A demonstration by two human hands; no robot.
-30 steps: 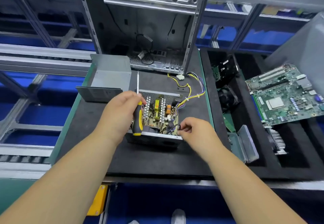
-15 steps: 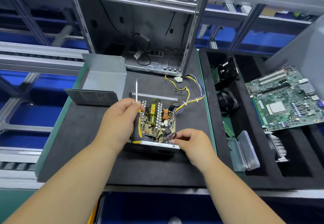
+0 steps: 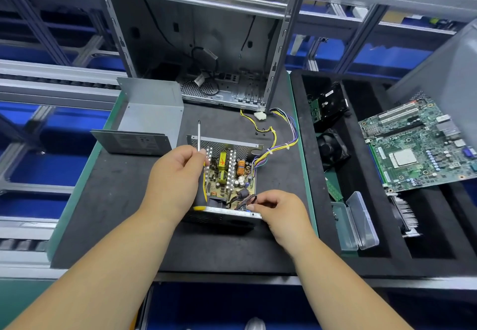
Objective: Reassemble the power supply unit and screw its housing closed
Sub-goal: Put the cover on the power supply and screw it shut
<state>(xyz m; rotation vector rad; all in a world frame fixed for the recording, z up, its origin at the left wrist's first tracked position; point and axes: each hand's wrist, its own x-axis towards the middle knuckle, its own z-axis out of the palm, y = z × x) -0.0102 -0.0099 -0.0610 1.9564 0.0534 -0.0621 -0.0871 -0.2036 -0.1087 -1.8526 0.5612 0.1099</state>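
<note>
Right now the open power supply unit [image 3: 227,177] sits on the black foam mat [image 3: 108,200], circuit board facing up, w/ both hands on it. Left hand [image 3: 175,177] is curled round the screwdriver [image 3: 199,136]; handle mostly hidden in the palm, only a bit of yellow butt showing below the hand, and the metal shaft sticks up past the fingertips, tip pointing away from the person. Right hand [image 3: 278,209] is at the near right corner of the unit, thumb and forefinger pinching a black cable [image 3: 244,198] just inside the near metal wall.

Beyond the left fingers, up and to their left, the grey housing cover [image 3: 149,120] lies apart from the unit on the same mat. Wire bundle [image 3: 281,138], yellow/purple/black, runs out from the unit's far right corner, past the right fingers, toward the empty PC case [image 3: 206,45] standing at the mat's far edge.

To the right of the right hand, well apart: a foam tray [image 3: 322,239] w/ a clear plastic box [image 3: 358,223], a black fan [image 3: 331,146] and a green motherboard [image 3: 418,149].
</note>
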